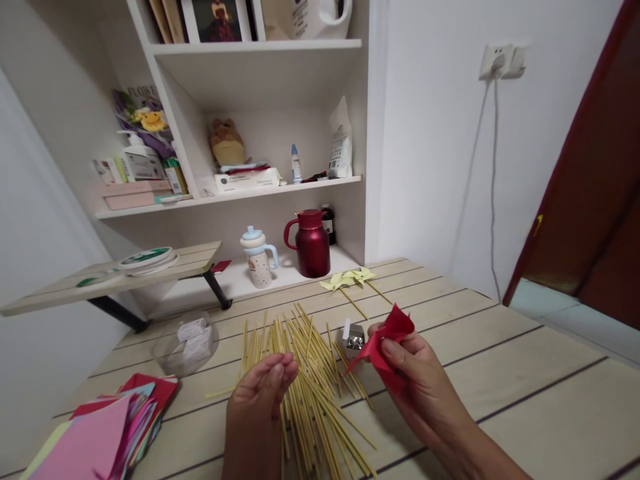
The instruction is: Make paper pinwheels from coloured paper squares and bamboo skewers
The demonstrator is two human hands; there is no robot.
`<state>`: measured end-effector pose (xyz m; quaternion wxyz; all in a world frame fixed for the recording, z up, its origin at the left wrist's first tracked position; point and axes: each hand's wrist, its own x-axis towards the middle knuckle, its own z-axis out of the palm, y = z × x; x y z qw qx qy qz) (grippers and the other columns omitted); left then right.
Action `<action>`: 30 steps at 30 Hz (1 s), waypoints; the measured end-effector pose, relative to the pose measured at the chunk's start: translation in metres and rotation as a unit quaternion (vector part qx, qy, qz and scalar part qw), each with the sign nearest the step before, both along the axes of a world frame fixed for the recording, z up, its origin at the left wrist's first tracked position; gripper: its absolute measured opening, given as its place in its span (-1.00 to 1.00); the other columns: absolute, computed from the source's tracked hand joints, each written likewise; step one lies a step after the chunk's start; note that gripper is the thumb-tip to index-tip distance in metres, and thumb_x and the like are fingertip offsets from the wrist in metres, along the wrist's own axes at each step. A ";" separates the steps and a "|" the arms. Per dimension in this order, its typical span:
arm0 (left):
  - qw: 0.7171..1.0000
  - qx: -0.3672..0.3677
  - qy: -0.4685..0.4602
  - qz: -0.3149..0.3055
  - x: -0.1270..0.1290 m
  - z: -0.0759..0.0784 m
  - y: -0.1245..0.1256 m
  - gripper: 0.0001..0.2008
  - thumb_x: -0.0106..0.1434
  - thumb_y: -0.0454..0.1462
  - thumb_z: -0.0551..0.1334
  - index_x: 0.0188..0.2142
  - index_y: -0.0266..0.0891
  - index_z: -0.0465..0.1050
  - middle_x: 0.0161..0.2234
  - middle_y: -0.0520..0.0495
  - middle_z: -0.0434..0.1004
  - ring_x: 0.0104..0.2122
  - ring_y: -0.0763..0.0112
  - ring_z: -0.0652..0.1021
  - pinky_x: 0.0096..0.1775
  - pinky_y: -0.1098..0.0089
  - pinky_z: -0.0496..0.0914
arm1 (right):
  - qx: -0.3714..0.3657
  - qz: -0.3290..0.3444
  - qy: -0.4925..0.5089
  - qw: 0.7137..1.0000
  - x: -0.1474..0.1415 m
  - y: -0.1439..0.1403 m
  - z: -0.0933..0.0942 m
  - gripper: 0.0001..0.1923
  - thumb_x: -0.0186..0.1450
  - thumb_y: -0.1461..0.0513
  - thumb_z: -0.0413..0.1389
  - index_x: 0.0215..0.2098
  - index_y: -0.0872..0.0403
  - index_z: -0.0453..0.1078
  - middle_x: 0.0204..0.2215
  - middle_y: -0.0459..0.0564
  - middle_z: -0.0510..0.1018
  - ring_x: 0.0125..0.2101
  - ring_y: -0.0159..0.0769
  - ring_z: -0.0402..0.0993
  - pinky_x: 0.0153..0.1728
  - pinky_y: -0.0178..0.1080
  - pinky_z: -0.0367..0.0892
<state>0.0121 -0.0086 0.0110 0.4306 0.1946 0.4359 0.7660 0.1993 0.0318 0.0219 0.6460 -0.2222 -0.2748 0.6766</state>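
My right hand (425, 383) pinches a red paper pinwheel (397, 325), its folded corners gathered under the thumb. To the left, my left hand (263, 383) is closed, thumb against fingertips; anything between them is too small to make out. Thin yellowish sticks (320, 400) lie in a loose pile beneath and beside the left hand. Just left of the red paper stands a small open container (355, 340) with shiny metallic bits inside. Farther back lie pale yellow pinwheels (346, 280) on sticks.
Coloured paper sheets (95, 437) are stacked at the front left, near a clear bowl (167, 347) with white packets. A small raised stand (193, 257) carries round plates. At the back are a tumbler (260, 267) and a red jug (313, 247) under shelves.
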 end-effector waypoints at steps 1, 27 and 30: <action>1.000 0.005 0.006 -0.001 0.001 0.000 -0.001 -0.91 0.03 -0.49 0.37 -0.44 -0.34 0.58 -0.44 -0.12 0.69 -0.43 0.41 0.66 -0.26 0.48 0.56 | -0.001 -0.002 0.001 1.000 0.000 0.000 0.000 -0.63 -0.18 0.22 0.51 -0.40 0.11 0.58 -0.49 -0.05 0.63 -0.51 -0.43 0.48 -0.44 -0.40 0.44; 0.993 -0.077 0.092 0.013 -0.002 0.004 -0.007 -0.79 -0.02 -0.33 0.40 -0.33 -0.34 0.56 -0.31 -0.15 0.67 -0.49 0.41 0.61 -0.59 0.55 0.40 | 0.002 0.008 0.010 1.000 0.001 0.000 0.003 -0.66 -0.16 0.23 0.50 -0.42 0.08 0.57 -0.49 -0.09 0.64 -0.51 -0.44 0.49 -0.44 -0.41 0.43; 0.992 -0.083 0.099 0.010 -0.003 0.004 -0.009 -0.73 -0.02 -0.29 0.41 -0.29 -0.36 0.56 -0.33 -0.14 0.66 -0.60 0.54 0.51 -0.61 0.56 0.35 | -0.002 0.000 0.010 1.000 0.000 -0.001 0.002 -0.67 -0.15 0.23 0.50 -0.41 0.06 0.57 -0.47 -0.07 0.65 -0.50 -0.41 0.50 -0.44 -0.38 0.44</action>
